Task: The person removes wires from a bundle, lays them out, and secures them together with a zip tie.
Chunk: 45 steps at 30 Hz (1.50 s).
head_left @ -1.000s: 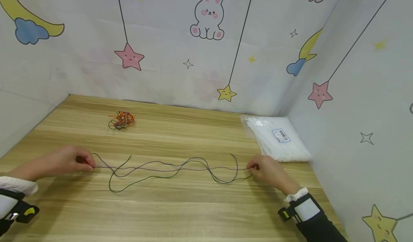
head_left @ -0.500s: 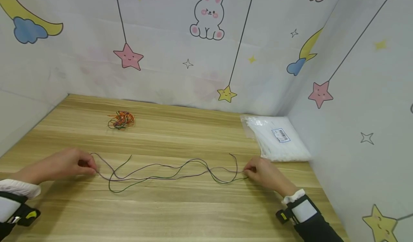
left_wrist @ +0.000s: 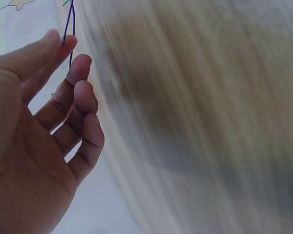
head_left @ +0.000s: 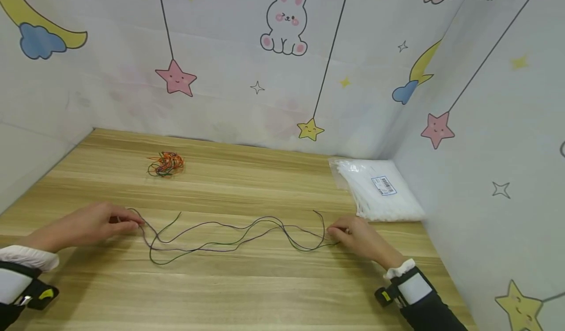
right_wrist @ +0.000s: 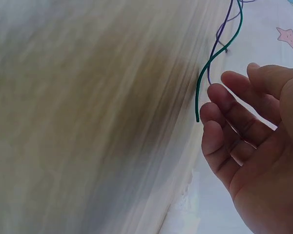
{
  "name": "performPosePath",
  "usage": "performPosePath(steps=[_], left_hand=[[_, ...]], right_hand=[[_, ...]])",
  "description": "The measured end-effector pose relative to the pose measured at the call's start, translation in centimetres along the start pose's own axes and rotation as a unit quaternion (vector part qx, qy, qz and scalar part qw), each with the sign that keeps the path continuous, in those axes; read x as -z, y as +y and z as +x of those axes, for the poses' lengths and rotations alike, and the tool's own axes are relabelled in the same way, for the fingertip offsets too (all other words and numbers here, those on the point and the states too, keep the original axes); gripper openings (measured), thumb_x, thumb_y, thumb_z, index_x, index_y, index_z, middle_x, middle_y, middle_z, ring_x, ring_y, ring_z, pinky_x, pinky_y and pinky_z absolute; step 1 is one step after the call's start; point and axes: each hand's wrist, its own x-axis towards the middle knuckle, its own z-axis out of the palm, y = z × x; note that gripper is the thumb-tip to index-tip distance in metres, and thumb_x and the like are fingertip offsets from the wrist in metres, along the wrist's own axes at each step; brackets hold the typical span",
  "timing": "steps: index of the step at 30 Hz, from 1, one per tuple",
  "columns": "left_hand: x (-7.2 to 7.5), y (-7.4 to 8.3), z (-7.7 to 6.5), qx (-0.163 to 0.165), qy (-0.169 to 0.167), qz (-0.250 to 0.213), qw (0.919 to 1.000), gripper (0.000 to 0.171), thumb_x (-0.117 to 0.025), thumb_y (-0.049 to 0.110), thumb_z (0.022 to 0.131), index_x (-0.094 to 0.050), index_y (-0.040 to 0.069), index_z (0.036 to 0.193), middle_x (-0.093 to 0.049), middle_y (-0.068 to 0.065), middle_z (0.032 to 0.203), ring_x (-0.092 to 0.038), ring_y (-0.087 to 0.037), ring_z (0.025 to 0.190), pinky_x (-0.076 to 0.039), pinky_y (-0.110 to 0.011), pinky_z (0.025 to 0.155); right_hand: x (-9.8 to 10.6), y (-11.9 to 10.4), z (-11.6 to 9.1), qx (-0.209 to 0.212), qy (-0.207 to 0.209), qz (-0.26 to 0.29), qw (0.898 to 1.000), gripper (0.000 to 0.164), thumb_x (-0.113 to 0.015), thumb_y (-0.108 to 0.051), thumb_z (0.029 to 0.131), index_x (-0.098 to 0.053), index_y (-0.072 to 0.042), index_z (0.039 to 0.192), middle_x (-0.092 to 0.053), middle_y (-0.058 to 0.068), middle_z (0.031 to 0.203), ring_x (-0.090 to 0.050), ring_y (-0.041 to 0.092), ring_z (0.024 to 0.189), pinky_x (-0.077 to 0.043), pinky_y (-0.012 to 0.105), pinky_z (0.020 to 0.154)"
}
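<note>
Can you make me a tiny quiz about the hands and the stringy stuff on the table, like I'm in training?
1. Which hand is nearer the white-filled clear plastic bag?
A: left
B: right

2. True or false: on the wood-grain table, the tangled clump of thin orange and dark strands lies apart from the bag.

3. Fill in: in the right wrist view, the long, bendy strands are purple and ____.

Key:
1. B, the right hand.
2. True.
3. Green.
</note>
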Motion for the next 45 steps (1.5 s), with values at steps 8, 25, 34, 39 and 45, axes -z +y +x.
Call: performPosePath(steps=[8,25,34,39,45], left_hand=[[-0.1,0.2,0.2,0.027,0.015,0.01,0.9995,0.017,-0.073,0.02,0.098,-0.081,0.016,0.113,-0.076,0.0,0.107,-0.054,0.002,0.079,-0.048,-0.028,0.067],[4.6,1.6,5.3,0.079,0.083,-0.001,0.9934,0.022,-0.064,0.012,0.103,-0.072,-0.003,0.117,-0.071,-0.01,0.097,-0.061,-0.022,0.084,-0.051,-0.04,0.071],[4.2,1.6,12.8,0.142,0.033,0.036,0.9887,0.064,-0.063,0.026,0.104,-0.038,-0.01,0.151,-0.035,-0.045,0.147,-0.034,-0.062,0.135,-0.032,-0.071,0.108],[2.7,0.8,15.1,0.194,0.012,0.041,0.98,0.076,-0.053,0.045,0.107,-0.03,-0.006,0.157,-0.033,-0.048,0.147,-0.034,-0.065,0.134,-0.038,-0.072,0.102],[1.1,0.7,16.8,0.258,0.017,0.043,0.9649,0.081,-0.043,0.058,0.106,-0.032,-0.005,0.157,-0.038,-0.046,0.146,-0.041,-0.069,0.125,-0.041,-0.071,0.098]], right_hand=[[-0.2,-0.6,0.5,-0.011,-0.003,0.033,0.999,0.016,-0.068,-0.018,0.101,-0.081,-0.009,0.106,-0.074,-0.006,0.096,-0.064,0.008,0.086,-0.054,0.029,0.076],[1.6,-0.7,2.8,-0.023,0.052,0.071,0.996,0.027,-0.059,-0.024,0.108,-0.079,-0.006,0.104,-0.075,0.002,0.102,-0.066,0.015,0.089,-0.055,0.036,0.078],[2.2,-1.1,6.5,-0.024,0.021,0.041,0.999,0.031,-0.057,-0.029,0.108,-0.079,-0.006,0.109,-0.075,0.005,0.108,-0.069,0.023,0.101,-0.055,0.045,0.086],[2.2,-1.0,8.3,-0.039,-0.009,0.028,0.999,0.038,-0.056,-0.034,0.108,-0.078,-0.004,0.106,-0.071,0.004,0.095,-0.06,0.017,0.083,-0.05,0.038,0.075],[2.4,-1.1,10.0,-0.051,-0.039,0.021,0.998,0.039,-0.056,-0.034,0.109,-0.077,-0.002,0.105,-0.06,0.004,0.077,-0.051,0.017,0.07,-0.045,0.036,0.068]])
